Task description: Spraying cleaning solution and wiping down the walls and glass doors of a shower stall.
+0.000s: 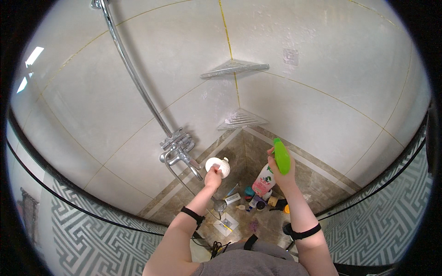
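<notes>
In my right hand [282,178] is a spray bottle [263,182] with a white and pink body and a green spray head [282,158]. The fingers close round its neck just under the head, and the bottle tilts down to the left. My left hand [213,176] pinches a white round, dish-like thing [223,167] with a small tab at its upper edge; its exact kind I cannot make out. That hand is just right of the chrome shower mixer [177,149], apart from it.
Two triangular corner shelves [235,67] jut from the white tiled walls, with whitish suds on and around them. A chrome riser pipe [133,66] runs up the left wall. Several small bottles and tubes [260,202] crowd the floor corner, near a hand shower [220,205] and a square drain [226,224].
</notes>
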Tool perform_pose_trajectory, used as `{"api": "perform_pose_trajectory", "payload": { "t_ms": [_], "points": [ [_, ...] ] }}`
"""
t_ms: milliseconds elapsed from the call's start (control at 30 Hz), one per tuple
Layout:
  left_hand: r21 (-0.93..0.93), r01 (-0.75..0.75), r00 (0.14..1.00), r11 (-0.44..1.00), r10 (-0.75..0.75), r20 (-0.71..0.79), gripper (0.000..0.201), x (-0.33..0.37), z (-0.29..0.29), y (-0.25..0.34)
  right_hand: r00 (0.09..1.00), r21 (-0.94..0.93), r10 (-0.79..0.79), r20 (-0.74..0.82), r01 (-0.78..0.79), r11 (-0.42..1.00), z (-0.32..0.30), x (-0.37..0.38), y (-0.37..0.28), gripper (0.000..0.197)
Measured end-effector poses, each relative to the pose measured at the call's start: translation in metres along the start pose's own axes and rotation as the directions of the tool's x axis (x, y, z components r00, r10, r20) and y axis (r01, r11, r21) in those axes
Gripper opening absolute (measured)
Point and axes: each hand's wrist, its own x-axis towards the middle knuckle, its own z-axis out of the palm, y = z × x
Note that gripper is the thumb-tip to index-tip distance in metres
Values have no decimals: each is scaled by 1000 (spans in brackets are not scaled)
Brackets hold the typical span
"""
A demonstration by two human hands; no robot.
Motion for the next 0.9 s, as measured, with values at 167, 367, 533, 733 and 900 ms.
{"api": "perform_pose_trajectory", "payload": {
  "t_ms": [167, 367, 533, 733, 900],
  "points": [
    [21, -16, 1000, 1000, 16, -4, 23, -1, -4, -9, 999, -55, -27, 24, 28, 998, -2, -2, -12, 19],
    [8, -5, 1000, 1000, 5, 6, 23, -2, -1, -12, 977, -42, 52, -206, -62, 997, -6, -5, 9, 21],
    [29, -35, 999, 999, 35, 21, 23, 5, -3, -18, 978, -482, 33, -207, -132, 866, -21, -12, 23, 21],
    [31, -9, 998, 999, 7, 56, 23, 3, 6, -17, 996, -259, 74, -49, -84, 962, -31, -23, 40, 19],
    [47, -22, 998, 999, 19, 66, 24, 4, 11, -14, 969, -122, 198, 146, -181, 976, -22, -22, 32, 19]
  ]
}}
